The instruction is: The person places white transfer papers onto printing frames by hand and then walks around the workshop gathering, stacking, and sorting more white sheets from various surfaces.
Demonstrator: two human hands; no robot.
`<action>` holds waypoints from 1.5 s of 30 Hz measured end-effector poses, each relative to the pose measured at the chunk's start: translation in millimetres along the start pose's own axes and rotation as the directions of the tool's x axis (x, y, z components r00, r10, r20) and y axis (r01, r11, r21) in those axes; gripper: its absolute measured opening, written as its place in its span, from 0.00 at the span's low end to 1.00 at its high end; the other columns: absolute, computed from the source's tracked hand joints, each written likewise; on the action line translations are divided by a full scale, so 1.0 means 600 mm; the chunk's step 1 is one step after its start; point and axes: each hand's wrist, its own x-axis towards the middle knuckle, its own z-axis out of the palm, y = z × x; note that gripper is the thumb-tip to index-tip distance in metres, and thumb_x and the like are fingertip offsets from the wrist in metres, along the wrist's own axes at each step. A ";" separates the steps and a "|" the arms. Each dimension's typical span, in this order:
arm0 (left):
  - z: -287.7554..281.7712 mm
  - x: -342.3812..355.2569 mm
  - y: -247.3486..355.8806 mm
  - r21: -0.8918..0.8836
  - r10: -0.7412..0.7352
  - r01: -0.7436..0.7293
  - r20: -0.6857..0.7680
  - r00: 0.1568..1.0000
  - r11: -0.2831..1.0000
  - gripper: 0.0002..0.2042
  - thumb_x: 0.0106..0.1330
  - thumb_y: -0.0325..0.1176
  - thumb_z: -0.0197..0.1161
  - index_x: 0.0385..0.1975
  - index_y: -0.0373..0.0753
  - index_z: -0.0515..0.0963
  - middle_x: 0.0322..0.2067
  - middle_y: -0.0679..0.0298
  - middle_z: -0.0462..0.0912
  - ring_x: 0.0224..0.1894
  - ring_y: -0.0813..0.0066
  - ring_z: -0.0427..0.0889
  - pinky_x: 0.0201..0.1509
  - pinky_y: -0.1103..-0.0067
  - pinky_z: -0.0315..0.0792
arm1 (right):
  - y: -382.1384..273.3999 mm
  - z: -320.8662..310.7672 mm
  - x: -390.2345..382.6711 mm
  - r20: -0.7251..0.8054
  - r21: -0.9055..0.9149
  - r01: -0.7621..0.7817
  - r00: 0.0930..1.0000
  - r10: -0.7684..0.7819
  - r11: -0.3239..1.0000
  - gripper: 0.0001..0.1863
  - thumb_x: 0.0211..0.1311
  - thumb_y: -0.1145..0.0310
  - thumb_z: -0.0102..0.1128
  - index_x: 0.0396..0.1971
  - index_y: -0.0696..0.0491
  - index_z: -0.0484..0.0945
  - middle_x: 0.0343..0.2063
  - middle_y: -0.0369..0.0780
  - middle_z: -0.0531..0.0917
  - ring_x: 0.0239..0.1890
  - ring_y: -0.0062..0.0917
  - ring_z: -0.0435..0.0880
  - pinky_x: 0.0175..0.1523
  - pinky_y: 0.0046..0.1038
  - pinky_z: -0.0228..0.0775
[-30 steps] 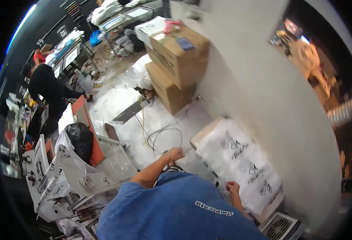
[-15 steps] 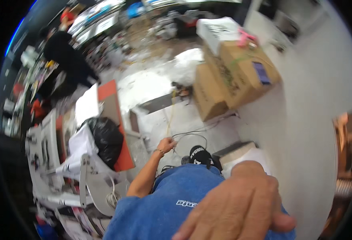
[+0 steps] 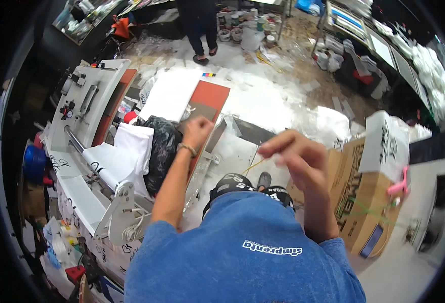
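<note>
My left hand [image 3: 198,130], a bracelet at its wrist, has curled fingers over the orange-and-grey board [image 3: 212,96], near a black plastic bag [image 3: 160,157]; anything within its fingers is hidden. My right hand [image 3: 301,159] is raised, slightly blurred, its fingers loosely bent and apart, nothing clear between them. A thin yellow cord [image 3: 252,166] shows beside its fingertips, apparently behind them. White fabric [image 3: 169,95] lies on the board, and more white cloth [image 3: 133,151] rests beside the bag.
A press machine [image 3: 88,96] stands at left. Cardboard boxes [image 3: 347,188] with a pink object [image 3: 398,186] on top are at right. A co-worker's dark-trousered legs [image 3: 200,30] stand at the back, near several containers [image 3: 225,34] and tables [image 3: 368,43] of frames.
The view has swung right, bringing the co-worker to the top centre. My left hand is higher beside the board; my right hand has moved up and away from the camera.
</note>
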 end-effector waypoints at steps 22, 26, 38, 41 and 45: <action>-0.084 0.184 -0.060 0.484 -0.126 0.266 -0.303 0.945 0.834 0.06 0.53 0.25 0.53 0.31 0.39 0.73 0.27 0.52 0.76 0.29 0.50 0.79 0.34 0.61 0.73 | 0.649 -0.206 0.486 -0.112 0.223 -0.905 0.346 0.931 0.363 0.51 0.55 0.28 0.46 0.68 0.49 0.46 0.49 0.46 0.72 0.46 0.36 0.78 0.45 0.37 0.76; -0.047 0.176 -0.012 0.409 -0.373 0.327 0.035 0.927 0.852 0.13 0.51 0.31 0.62 0.36 0.38 0.74 0.32 0.54 0.76 0.35 0.51 0.78 0.41 0.63 0.73 | 0.653 -0.237 0.545 0.083 0.189 -0.950 0.266 0.960 0.247 0.54 0.51 0.21 0.36 0.66 0.51 0.57 0.59 0.46 0.69 0.58 0.44 0.70 0.60 0.50 0.61; -0.227 0.314 -0.272 0.474 -0.593 0.702 -0.384 0.708 0.531 0.40 0.39 0.46 0.78 0.55 0.38 0.70 0.54 0.51 0.70 0.57 0.51 0.68 0.62 0.65 0.64 | 0.682 -0.257 0.556 0.124 -0.257 -0.853 0.438 0.890 0.455 0.30 0.53 0.71 0.68 0.56 0.62 0.68 0.43 0.41 0.81 0.41 0.26 0.81 0.49 0.28 0.73; -0.231 0.319 -0.268 0.447 -0.622 0.678 -0.291 0.727 0.583 0.40 0.38 0.45 0.78 0.54 0.37 0.70 0.52 0.51 0.71 0.57 0.51 0.68 0.61 0.65 0.64 | 0.691 -0.261 0.593 0.200 -0.378 -0.814 0.394 0.897 0.441 0.26 0.52 0.66 0.70 0.50 0.61 0.74 0.40 0.41 0.82 0.39 0.24 0.81 0.47 0.25 0.71; -0.228 0.323 -0.266 0.431 -0.583 0.652 -0.299 0.756 0.624 0.34 0.37 0.41 0.78 0.47 0.36 0.72 0.45 0.49 0.76 0.52 0.50 0.73 0.57 0.66 0.68 | 0.724 -0.256 0.645 0.207 -0.588 -0.705 0.342 0.917 0.396 0.25 0.51 0.61 0.71 0.45 0.60 0.78 0.37 0.40 0.82 0.39 0.24 0.80 0.45 0.25 0.70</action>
